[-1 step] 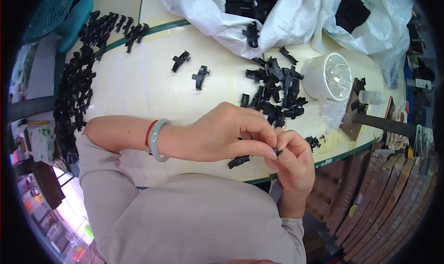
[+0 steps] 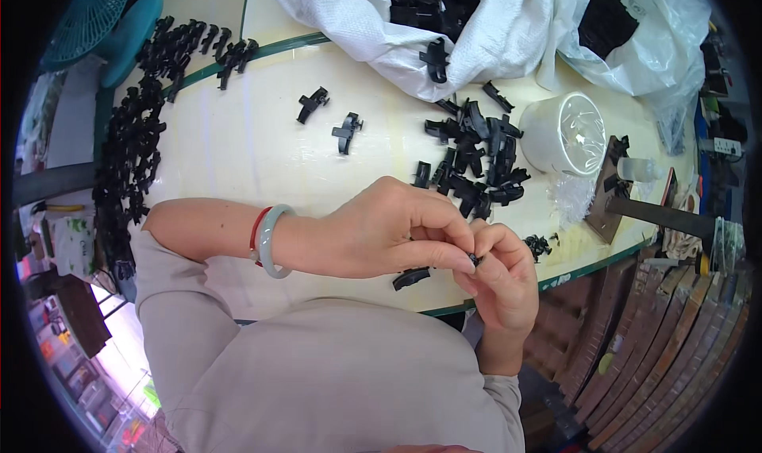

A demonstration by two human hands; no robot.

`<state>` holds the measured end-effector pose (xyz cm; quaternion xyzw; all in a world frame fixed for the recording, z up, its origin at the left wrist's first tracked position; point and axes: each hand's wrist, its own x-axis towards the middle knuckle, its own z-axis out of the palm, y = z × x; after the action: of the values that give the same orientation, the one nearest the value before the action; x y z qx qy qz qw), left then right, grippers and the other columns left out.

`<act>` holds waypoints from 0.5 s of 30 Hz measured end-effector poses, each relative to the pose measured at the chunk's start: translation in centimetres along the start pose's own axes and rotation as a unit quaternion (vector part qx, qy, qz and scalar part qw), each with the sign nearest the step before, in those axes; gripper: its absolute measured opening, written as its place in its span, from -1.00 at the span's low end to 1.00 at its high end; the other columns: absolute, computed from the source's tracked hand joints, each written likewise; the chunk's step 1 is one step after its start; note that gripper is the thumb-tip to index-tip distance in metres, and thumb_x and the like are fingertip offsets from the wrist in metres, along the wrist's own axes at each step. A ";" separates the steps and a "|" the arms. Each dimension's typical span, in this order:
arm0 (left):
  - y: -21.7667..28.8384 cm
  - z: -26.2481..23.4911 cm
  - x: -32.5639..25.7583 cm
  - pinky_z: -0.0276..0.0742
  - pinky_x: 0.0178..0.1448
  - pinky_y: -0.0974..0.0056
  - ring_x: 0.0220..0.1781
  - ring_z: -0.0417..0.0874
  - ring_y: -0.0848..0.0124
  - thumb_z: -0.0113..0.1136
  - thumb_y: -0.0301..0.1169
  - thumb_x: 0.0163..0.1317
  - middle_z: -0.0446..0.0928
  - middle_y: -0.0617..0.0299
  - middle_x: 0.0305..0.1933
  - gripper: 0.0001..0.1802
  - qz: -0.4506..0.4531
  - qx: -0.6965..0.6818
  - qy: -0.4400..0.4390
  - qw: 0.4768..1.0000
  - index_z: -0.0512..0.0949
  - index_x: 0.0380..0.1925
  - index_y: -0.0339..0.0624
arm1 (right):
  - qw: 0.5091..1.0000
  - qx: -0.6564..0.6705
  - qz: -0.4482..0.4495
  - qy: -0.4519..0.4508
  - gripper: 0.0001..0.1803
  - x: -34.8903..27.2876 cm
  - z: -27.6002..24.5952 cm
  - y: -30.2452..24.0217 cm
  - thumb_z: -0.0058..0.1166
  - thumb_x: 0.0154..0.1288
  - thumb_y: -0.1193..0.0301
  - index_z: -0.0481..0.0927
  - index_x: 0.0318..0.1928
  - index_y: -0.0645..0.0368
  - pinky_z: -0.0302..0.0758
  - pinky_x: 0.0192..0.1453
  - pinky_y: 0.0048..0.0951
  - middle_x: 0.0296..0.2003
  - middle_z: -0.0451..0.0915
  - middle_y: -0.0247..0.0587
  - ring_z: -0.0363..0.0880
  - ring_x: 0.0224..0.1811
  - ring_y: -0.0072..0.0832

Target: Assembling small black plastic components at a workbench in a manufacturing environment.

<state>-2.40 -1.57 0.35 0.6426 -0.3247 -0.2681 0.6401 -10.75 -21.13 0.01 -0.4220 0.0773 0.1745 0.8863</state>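
In the head view, the left hand point(image 2: 373, 235) and the right hand point(image 2: 508, 282) are meeting at their fingertips, both pinching a small black part point(image 2: 475, 258) with almost no gap. A curved black piece point(image 2: 411, 278) is lying between eight and nine o'clock of it; a pile of black clips point(image 2: 476, 151) is sitting at twelve. The hands seem to be doing close finger-work, the next move calling for steady, matched pressure.

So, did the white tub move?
No: the white tub sits in the same spot on the table, just right of the black heap.
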 end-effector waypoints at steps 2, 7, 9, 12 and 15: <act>-0.3 -0.2 -0.5 0.47 -0.41 0.49 -0.47 0.55 0.56 0.31 -0.44 0.14 0.60 0.22 -0.35 -0.86 -0.053 -0.061 -0.039 0.996 0.63 -0.32 -0.25 | 1.000 -0.004 0.008 -0.005 -0.89 0.1 0.2 0.6 0.09 0.27 0.53 0.50 -0.22 0.31 0.33 -0.37 -0.64 -0.23 0.44 -0.24 0.39 -0.43 -0.63; -0.4 -1.0 -1.2 0.49 -0.37 0.48 -0.43 0.56 0.58 0.22 -0.43 0.23 0.59 0.22 -0.33 -0.85 -0.125 -0.133 -0.079 0.980 0.63 -0.28 -0.30 | 0.960 -0.242 -0.131 0.046 -0.85 0.0 1.0 1.6 0.14 0.15 0.68 0.56 -0.23 0.35 0.47 -0.35 -0.59 -0.27 0.52 -0.16 0.52 -0.40 -0.53; -0.4 -1.0 -1.4 0.50 -0.36 0.48 -0.41 0.57 0.58 0.18 -0.43 0.26 0.58 0.21 -0.32 -0.84 -0.164 -0.195 -0.079 0.964 0.62 -0.26 -0.31 | 0.890 -0.395 -0.222 0.056 -0.80 0.1 1.3 1.8 0.17 0.09 0.72 0.59 -0.22 0.36 0.52 -0.34 -0.57 -0.28 0.55 -0.11 0.57 -0.38 -0.48; -0.5 -0.8 -1.6 0.52 -0.33 0.48 -0.38 0.58 0.57 0.14 -0.41 0.30 0.56 0.20 -0.29 -0.81 -0.233 -0.234 -0.074 0.941 0.61 -0.24 -0.33 | 0.766 -0.540 -0.346 0.038 -0.69 0.2 1.6 1.9 0.30 -0.04 0.69 0.62 -0.20 0.32 0.58 -0.27 -0.52 -0.29 0.63 -0.03 0.64 -0.33 -0.37; -1.0 -0.2 -1.6 0.46 -0.39 0.48 -0.41 0.57 0.60 0.12 -0.32 0.32 0.59 0.24 -0.39 -0.73 -0.192 -0.216 -0.037 0.957 0.61 -0.28 -0.37 | 0.748 -0.571 -0.335 0.040 -0.70 0.1 1.6 1.8 0.28 -0.02 0.71 0.62 -0.20 0.32 0.59 -0.26 -0.51 -0.30 0.64 0.00 0.64 -0.32 -0.36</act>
<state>-3.20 -0.22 -0.73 0.5292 -0.1533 -0.4728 0.6877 -11.34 -18.81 -0.32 -0.8547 -0.1483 -0.1393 0.4776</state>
